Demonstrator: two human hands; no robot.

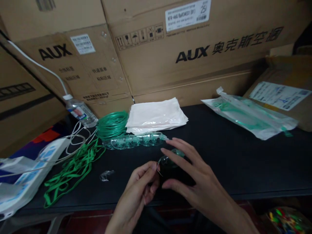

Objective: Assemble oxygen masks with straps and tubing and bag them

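Fingers of the left hand [141, 185] pinch the edge of a small clear green-tinted plastic mask [170, 159] just before the row of nested clear masks [136, 142] on the black table [243, 162], the right hand [192, 182] spread open over it; fitting seems underway, needing a steady hold.

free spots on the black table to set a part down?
Bare table runs between the stack of white bags, the sealed pouches and the right hand. Smaller gap between the green straps and the left hand, bar one clear clip. The far-left side is crowded.
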